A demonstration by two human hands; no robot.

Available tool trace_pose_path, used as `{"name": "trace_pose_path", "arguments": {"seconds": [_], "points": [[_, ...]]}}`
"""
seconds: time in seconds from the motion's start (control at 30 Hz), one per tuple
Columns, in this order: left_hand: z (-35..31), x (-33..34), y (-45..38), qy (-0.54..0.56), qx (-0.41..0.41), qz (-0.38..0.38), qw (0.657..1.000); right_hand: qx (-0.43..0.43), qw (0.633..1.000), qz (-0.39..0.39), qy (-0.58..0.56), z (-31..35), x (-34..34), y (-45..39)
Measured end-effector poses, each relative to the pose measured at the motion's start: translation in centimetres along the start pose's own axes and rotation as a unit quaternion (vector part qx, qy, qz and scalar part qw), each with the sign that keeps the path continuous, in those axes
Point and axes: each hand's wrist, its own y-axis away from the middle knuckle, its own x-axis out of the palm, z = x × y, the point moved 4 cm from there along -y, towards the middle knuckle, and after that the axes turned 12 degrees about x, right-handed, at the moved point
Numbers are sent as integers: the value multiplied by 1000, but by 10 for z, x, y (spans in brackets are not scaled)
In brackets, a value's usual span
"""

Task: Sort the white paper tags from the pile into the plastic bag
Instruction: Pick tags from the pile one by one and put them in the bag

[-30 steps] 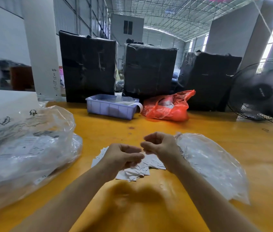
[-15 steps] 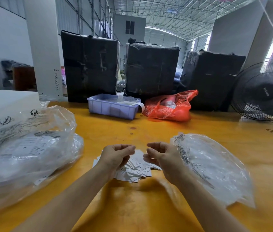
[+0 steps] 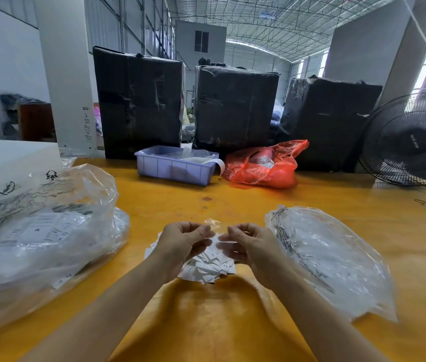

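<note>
A heap of small white paper tags (image 3: 208, 266) lies on the yellow table (image 3: 232, 322) right in front of me. Just above the heap, my left hand (image 3: 183, 242) and my right hand (image 3: 252, 245) face each other with curled fingers. Between them they pinch a small clear plastic bag (image 3: 216, 231), one hand on each side of it. The thin film is hard to make out, and I cannot tell whether any tags are inside. The hands hide part of the heap.
A stack of flat clear bags (image 3: 332, 259) lies right of my right hand. A big crumpled plastic bag of labels (image 3: 39, 231) fills the left. At the back stand a lilac tray (image 3: 175, 168), a red bag (image 3: 264, 165), black wrapped bales (image 3: 139, 100) and a fan (image 3: 413, 139).
The hands have stayed above the tag heap and shifted only slightly. A small clear bag now shows stretched between their fingertips.
</note>
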Motion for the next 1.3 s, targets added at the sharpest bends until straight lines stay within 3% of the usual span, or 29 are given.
{"name": "trace_pose_path", "arguments": {"seconds": [0.13,0.23,0.3,0.37,0.43,0.53,0.63,0.77,1.13,1.3], "points": [[-1,6,3,-48,1,88,995,-106,984,-34,140,8,-1,3],[1,7,5,-144,18,125,981,-145,968,-32,202,11,2,3],[1,7,5,-190,40,123,973,-179,950,-104,233,17,-8,-1],[0,6,4,-185,60,99,976,-200,888,-207,358,22,-28,-6],[-2,3,3,-156,62,62,984,-154,823,-223,499,17,-41,-12],[-4,-3,1,-138,55,22,989,-54,795,-171,579,4,-46,-17],[-5,-6,2,-114,49,3,992,-14,788,-156,595,1,-42,-17],[-6,-6,2,-66,32,-17,997,-37,787,-173,591,2,-38,-16],[-3,-6,3,-77,22,-15,997,-21,892,-168,420,-2,-41,-12],[-2,-6,3,-81,23,-13,996,-64,893,-175,410,-4,-36,-11]]}}
